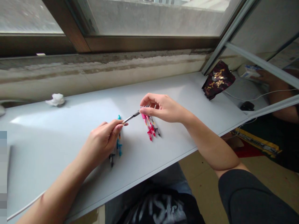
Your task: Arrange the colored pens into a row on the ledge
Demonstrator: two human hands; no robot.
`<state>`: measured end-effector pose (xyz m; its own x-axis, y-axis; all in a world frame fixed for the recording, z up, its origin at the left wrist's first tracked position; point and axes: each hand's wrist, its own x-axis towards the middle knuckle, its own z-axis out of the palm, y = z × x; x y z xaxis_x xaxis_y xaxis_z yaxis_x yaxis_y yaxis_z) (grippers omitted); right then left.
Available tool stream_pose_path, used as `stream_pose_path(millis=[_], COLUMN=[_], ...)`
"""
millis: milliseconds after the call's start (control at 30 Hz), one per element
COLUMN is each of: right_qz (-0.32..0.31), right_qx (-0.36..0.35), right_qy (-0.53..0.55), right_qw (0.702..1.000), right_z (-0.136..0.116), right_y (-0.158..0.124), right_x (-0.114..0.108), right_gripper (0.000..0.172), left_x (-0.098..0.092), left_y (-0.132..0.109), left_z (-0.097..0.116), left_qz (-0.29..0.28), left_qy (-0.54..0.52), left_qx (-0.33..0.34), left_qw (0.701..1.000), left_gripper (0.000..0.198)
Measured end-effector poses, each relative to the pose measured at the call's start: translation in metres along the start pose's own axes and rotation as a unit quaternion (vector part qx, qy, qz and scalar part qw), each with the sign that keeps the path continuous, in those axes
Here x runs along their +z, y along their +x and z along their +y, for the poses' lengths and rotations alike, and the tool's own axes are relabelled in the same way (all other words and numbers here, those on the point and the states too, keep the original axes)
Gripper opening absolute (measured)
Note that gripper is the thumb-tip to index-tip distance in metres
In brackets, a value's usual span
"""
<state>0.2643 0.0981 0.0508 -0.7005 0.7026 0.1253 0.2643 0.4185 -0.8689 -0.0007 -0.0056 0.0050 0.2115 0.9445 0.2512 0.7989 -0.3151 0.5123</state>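
Left hand [101, 144] and right hand [163, 107] both pinch a slim silver-tipped pen [132, 117] level in the fingertips, a controlled grip, just above pink pens [148, 125] on the white worktop [58, 124].

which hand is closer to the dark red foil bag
Right. The right hand is closer, to the bag's left in view; the left hand lies farther left, beyond the right hand.

Pink pens [148, 128] and teal pens [119, 147] are laid side by side on a pale bench [46, 146], with a crumpled tissue [55, 100] and a dark red packet [218, 80] placed further off.
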Motion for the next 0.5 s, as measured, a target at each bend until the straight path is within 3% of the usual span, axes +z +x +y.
stream_pose_path(millis=[100,267,500], right_qz=[0.009,0.014,0.110], right_qx=[0.025,-0.017,-0.028], right_qy=[-0.021,0.069,0.087], right_qw=[0.999,0.997,0.990], right_z=[0.002,0.008,0.008], right_y=[0.002,0.006,0.009], right_x=[0.003,0.002,-0.006], right_gripper=[0.044,0.025,0.045], left_x=[0.001,-0.001,-0.005], left_y=[0.000,-0.003,-0.005], left_z=[0.000,0.004,0.009], left_qz=[0.001,0.023,0.034], left_qy=[-0.004,-0.015,-0.035], left_qx=[-0.014,-0.037,-0.066], left_qw=[1.000,0.999,0.997], left_gripper=[0.040,0.036,0.032])
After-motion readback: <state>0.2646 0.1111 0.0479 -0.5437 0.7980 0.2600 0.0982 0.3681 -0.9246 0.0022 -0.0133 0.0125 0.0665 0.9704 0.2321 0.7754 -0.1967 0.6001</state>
